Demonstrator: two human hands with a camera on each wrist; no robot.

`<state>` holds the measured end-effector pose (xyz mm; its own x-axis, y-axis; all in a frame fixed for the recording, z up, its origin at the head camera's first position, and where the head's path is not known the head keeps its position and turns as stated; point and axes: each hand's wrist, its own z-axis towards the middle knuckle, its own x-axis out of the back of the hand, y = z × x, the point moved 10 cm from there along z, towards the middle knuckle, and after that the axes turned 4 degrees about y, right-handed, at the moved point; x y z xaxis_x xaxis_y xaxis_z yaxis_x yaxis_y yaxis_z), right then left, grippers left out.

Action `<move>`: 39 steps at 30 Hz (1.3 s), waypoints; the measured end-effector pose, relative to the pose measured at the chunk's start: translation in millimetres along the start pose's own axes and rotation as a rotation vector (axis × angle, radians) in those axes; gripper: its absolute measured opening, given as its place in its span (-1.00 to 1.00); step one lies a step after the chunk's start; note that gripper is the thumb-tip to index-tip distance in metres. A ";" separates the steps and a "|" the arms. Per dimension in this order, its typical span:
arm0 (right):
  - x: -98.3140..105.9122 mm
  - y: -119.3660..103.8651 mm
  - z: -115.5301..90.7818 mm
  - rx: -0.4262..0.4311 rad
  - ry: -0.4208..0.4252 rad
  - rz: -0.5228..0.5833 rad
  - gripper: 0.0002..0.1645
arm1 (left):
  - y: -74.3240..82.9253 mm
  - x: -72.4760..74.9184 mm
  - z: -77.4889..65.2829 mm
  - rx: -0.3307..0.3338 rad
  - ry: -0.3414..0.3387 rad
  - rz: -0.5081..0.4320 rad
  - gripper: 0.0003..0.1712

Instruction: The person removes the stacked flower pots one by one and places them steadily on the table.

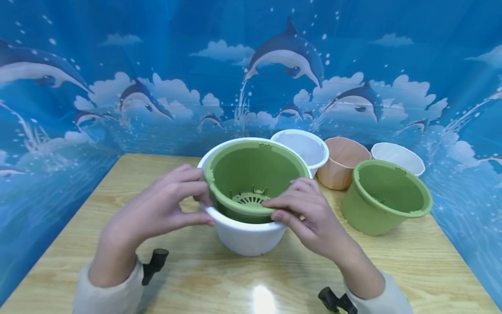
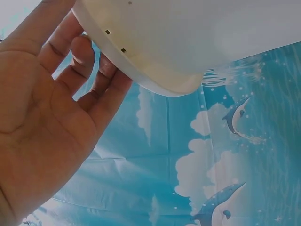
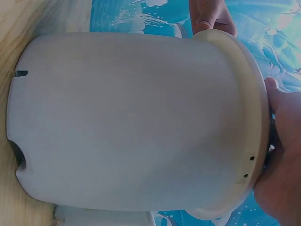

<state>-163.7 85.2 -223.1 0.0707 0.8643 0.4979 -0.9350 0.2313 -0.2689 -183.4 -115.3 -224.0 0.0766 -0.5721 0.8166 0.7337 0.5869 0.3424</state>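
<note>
A green flowerpot (image 1: 251, 174) with a slotted bottom sits tilted inside a white flowerpot (image 1: 251, 237), its rim above the white one's at the front. My left hand (image 1: 168, 203) grips the white pot's rim at the left, thumb at the front and fingers bent over the edge beside the green rim. On the front right, my right hand (image 1: 310, 213) pinches the green pot's rim, with the thumb outside and fingers over the edge. From the right wrist view, the white pot's side (image 3: 127, 122) appears large, standing on the table.
A second green flowerpot (image 1: 364, 209) stands at the right. Behind it are a white pot (image 1: 398, 158), a terracotta-coloured pot (image 1: 335, 172) and another white pot (image 1: 313, 148). A blue dolphin-print curtain (image 1: 188, 56) hangs behind the wooden table (image 1: 196, 279).
</note>
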 end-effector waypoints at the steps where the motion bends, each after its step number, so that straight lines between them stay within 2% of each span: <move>1: 1.7 -0.9 0.6 0.012 0.023 -0.004 -0.64 | -0.3 -0.1 0.0 0.003 -0.001 -0.006 -0.66; 6: 14.8 -3.8 2.6 0.053 0.153 0.004 -0.60 | -1.3 0.3 0.2 0.012 -0.001 -0.024 -0.65; 9: 19.4 -3.9 3.2 0.059 0.185 0.024 -0.60 | -1.9 0.2 -0.2 0.015 -0.001 -0.027 -0.65; 16: 11.7 -0.5 2.0 -0.016 0.063 0.026 -0.58 | 0.5 -0.4 1.3 -0.012 0.000 -0.028 -0.66; 23: 5.9 0.3 -0.3 -0.057 -0.022 0.048 -0.73 | 2.2 -1.5 1.0 -0.044 0.005 -0.027 -0.69; 28: 3.8 2.3 -0.6 -0.090 -0.055 0.052 -0.59 | 1.7 -1.5 0.0 -0.048 0.002 -0.040 -0.71; 31: 5.0 2.1 0.3 -0.089 -0.039 0.035 -0.56 | 1.4 -1.9 -0.3 -0.051 -0.004 -0.047 -0.73; 35: 12.3 2.8 2.0 -0.075 0.044 0.010 -0.61 | 0.2 -3.8 -0.3 -0.043 -0.025 -0.048 -0.74; 39: 21.8 6.2 1.7 -0.079 0.109 0.033 -0.67 | -0.5 -6.8 0.7 -0.034 -0.045 -0.057 -0.73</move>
<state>-168.5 104.7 -212.5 0.0816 0.9145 0.3963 -0.9076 0.2324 -0.3495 -184.8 -111.3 -229.4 0.0039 -0.5775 0.8164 0.7585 0.5338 0.3739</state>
